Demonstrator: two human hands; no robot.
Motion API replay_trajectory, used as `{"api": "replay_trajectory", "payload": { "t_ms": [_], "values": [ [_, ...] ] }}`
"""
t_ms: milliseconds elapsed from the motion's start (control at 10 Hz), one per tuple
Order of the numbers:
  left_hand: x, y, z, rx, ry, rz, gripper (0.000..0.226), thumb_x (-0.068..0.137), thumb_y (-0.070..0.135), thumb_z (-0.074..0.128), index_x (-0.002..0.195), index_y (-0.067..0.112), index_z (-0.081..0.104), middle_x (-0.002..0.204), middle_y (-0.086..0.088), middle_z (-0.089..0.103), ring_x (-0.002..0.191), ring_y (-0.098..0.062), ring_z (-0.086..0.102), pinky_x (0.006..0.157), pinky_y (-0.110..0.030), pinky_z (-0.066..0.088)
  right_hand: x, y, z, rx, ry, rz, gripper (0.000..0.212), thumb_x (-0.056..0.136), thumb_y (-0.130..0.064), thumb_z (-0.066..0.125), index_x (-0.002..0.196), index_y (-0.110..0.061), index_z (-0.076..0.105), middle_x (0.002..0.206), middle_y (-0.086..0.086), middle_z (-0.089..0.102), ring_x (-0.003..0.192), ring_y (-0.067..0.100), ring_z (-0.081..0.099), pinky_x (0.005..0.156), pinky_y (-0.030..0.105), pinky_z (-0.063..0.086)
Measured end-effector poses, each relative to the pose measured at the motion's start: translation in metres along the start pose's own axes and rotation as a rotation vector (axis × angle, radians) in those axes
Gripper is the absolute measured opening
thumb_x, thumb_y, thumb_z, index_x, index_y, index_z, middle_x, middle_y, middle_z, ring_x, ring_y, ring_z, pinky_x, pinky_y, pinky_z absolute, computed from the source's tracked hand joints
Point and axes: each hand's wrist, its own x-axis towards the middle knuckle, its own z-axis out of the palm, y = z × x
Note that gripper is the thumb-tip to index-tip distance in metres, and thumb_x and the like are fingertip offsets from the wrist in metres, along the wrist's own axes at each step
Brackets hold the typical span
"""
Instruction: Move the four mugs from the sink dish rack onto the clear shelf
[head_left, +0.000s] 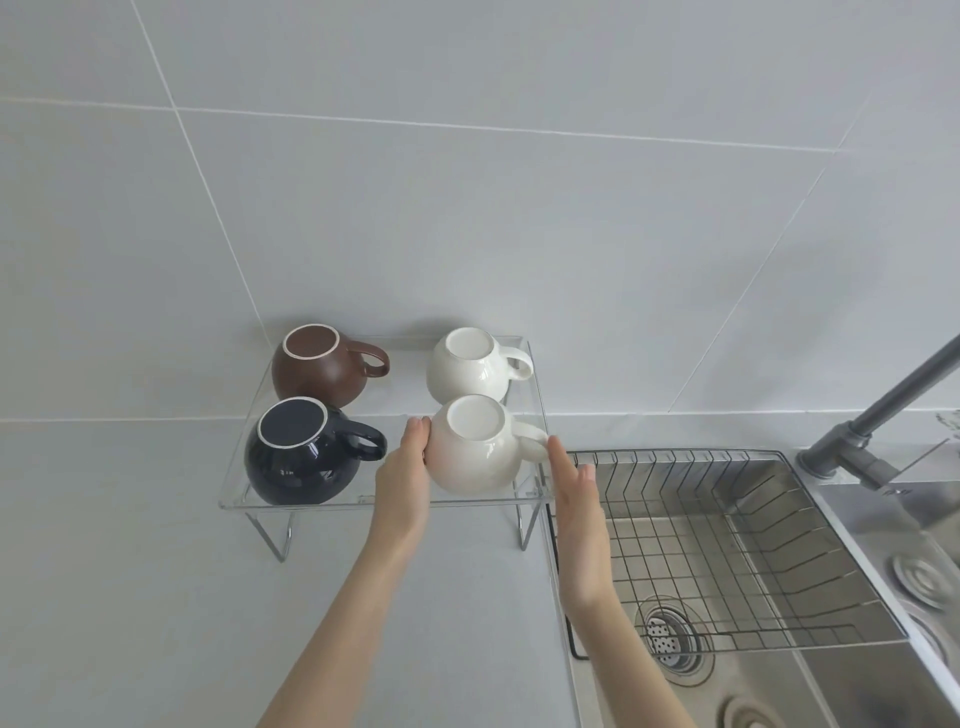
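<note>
Grey wall tiles fill the upper half of the view, and a pale grey desk runs below them. On the desk stands the clear shelf, a see-through tray on thin legs, set against the wall at about ten o'clock from the middle of the view.

All four mugs sit upside down on the shelf, bases up, handles pointing toward three o'clock. The brown mug is at the back on the nine o'clock side, the far white mug at the back on the three o'clock side. The black mug is in front of the brown one, and the near white mug in front of the other white one, just beside it.

The left hand lies flat against the nine o'clock side of the near white mug, its fingers straight and touching the mug's wall. The right hand is open and flat at the three o'clock side, its fingers stretched out with the tips touching or just beside the mug's handle; I cannot tell which. Neither hand is closed around the mug.

At four o'clock the steel sink holds the wire dish rack, with the drain showing through its grid. A grey faucet rises at three o'clock.
</note>
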Motion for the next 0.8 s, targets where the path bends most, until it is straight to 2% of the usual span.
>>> {"api": "replay_trajectory", "payload": {
  "t_ms": [100,200,300,400,500,600,700,800],
  "values": [
    [-0.009,-0.004,0.002,-0.047,0.016,0.018,0.036,0.083,0.048,0.036,0.066,0.021,0.053,0.083,0.010,0.051,0.091,-0.011,0.046,0.094,-0.028,0.033,0.007,-0.005,0.001,0.008,-0.015,-0.001,0.044,0.098,-0.037,0.021,0.138,-0.030,0.039,0.143,-0.010,0.038,0.138,0.009,0.028,0.104,0.017,0.019],
    [-0.017,-0.002,0.005,-0.062,0.048,0.029,0.039,0.095,0.035,0.033,0.076,0.005,0.051,0.086,0.005,0.048,0.094,-0.012,0.044,0.092,-0.026,0.030,0.009,-0.013,0.003,0.173,-0.066,0.008,0.047,0.099,-0.037,0.015,0.138,-0.027,0.038,0.148,-0.013,0.035,0.139,0.000,0.024,0.114,0.021,0.014],
    [-0.020,0.000,0.008,-0.045,0.050,0.011,0.033,0.095,0.035,0.031,0.071,0.023,0.051,0.095,0.004,0.051,0.099,-0.012,0.046,0.091,-0.026,0.029,0.010,-0.014,0.003,0.187,-0.063,0.012,0.048,0.098,-0.039,0.014,0.138,-0.027,0.039,0.148,-0.015,0.036,0.139,-0.002,0.023,0.118,0.027,0.012],
    [-0.024,0.002,0.010,-0.007,0.059,0.021,0.034,0.095,0.035,0.030,0.069,0.027,0.050,0.087,0.011,0.053,0.098,-0.010,0.049,0.088,-0.025,0.029,0.011,-0.011,0.003,0.126,-0.046,-0.004,0.049,0.098,-0.040,0.014,0.137,-0.027,0.041,0.147,-0.015,0.037,0.138,-0.002,0.025,0.118,0.029,0.013],
    [-0.023,0.002,0.009,0.026,0.057,0.015,0.035,0.095,0.036,0.030,0.069,0.026,0.052,0.093,0.006,0.055,0.099,-0.012,0.050,0.088,-0.026,0.030,0.011,-0.013,0.003,0.120,-0.048,-0.016,0.048,0.098,-0.041,0.016,0.135,-0.028,0.043,0.145,-0.014,0.040,0.136,-0.002,0.028,0.113,0.023,0.017],
    [-0.025,0.009,0.008,0.113,0.066,0.019,0.034,0.094,0.032,0.032,0.066,0.024,0.050,0.089,0.003,0.054,0.094,-0.017,0.048,0.084,-0.028,0.033,0.011,-0.019,0.003,0.111,-0.032,0.009,0.045,0.096,-0.042,0.024,0.131,-0.029,0.051,0.139,-0.015,0.047,0.131,0.000,0.035,0.106,0.021,0.022],
    [-0.027,0.029,0.009,0.298,-0.001,0.008,0.021,0.091,0.027,0.036,0.078,0.015,0.045,0.078,0.002,0.042,0.085,-0.022,0.036,0.067,-0.030,0.029,0.016,-0.035,-0.003,0.046,-0.028,0.016,0.034,0.093,-0.039,0.036,0.111,-0.029,0.063,0.120,-0.014,0.061,0.123,0.008,0.048,0.103,0.026,0.033],
    [-0.031,0.057,0.010,0.331,0.050,-0.133,0.049,0.088,0.030,0.041,0.133,0.012,0.029,0.119,-0.012,0.048,0.109,-0.028,0.044,0.078,-0.030,0.027,0.022,-0.066,-0.016,-0.169,-0.109,0.005,0.021,0.092,-0.028,0.043,0.103,-0.023,0.060,0.103,-0.008,0.060,0.116,0.020,0.053,0.096,0.033,0.039]
  ]
}}
